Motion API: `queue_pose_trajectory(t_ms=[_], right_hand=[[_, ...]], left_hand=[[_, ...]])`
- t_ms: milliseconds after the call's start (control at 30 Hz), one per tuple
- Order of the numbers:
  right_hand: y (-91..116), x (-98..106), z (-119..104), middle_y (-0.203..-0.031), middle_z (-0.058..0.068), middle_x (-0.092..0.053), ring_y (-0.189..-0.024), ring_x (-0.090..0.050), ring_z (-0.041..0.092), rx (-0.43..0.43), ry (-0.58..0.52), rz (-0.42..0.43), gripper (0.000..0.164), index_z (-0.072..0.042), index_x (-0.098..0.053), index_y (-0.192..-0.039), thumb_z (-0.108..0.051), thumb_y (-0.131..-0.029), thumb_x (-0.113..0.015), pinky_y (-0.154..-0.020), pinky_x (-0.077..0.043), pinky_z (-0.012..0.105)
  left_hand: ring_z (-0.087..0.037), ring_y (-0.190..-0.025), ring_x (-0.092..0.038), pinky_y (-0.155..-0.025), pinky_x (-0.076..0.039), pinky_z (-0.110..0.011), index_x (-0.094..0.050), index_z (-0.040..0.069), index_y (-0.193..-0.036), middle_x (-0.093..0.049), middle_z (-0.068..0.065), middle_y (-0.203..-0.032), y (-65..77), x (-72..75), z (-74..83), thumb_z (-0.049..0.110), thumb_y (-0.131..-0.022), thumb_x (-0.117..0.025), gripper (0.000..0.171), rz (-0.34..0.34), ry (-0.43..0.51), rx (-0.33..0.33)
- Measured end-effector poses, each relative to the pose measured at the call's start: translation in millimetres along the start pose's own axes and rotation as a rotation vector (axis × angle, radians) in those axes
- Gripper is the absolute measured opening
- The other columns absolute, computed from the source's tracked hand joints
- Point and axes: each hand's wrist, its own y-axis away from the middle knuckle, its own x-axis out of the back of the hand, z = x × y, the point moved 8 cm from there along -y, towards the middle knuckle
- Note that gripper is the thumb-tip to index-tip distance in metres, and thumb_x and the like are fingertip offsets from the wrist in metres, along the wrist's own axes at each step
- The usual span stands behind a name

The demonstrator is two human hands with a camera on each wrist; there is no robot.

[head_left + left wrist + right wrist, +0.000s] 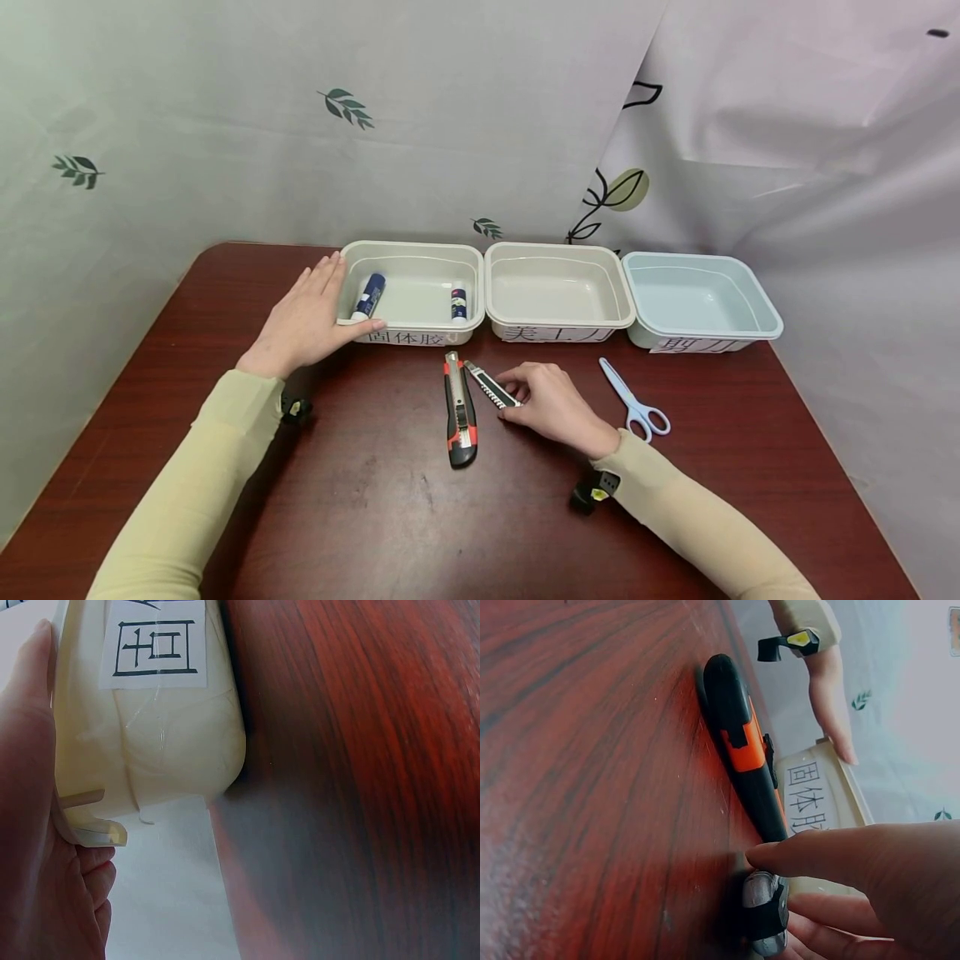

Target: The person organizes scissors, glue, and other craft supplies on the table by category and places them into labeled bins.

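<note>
My right hand (pixel 558 406) pinches the rear end of a small black-and-silver utility knife (pixel 491 387) between thumb and fingers, low over the table. In the right wrist view, the rounded silver end of this knife shows beside the thumb. A larger red-and-black utility knife (pixel 460 412) lies just left of it, its metal tip pointing toward the bins. My left hand (pixel 303 321) rests on the left end of a cream bin (pixel 408 249), fingers straight along the side and thumb over the front rim. Two glue sticks (pixel 370 296) lie apart inside that bin.
A second cream bin (pixel 558 322) stands in the middle of the row, with a light blue bin (pixel 701 335) at its right. Each has a handwritten paper label on its front. Light blue scissors (pixel 633 402) lie right of my right hand on the dark red table (pixel 360 500).
</note>
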Motion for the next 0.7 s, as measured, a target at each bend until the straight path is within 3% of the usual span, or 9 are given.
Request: queue_pose_trajectory(t_ms=[700], right_hand=[[-4.0,-2.7,2.5,-0.079,-0.007,-0.066,-0.07,-0.062,0.008,-0.016,0.019,0.001,0.032,-0.008,-0.079,-0.102,-0.014,-0.072,-0.09,-0.062,-0.05,0.023]], left_hand=[[-0.039,-0.152,-0.014,-0.123,-0.01,-0.051,-0.014,-0.009,-0.159,-0.013,-0.027,-0.165,-0.9,0.2,0.9,0.075,-0.09,-0.056,0.117,0.009,-0.004,-0.011]])
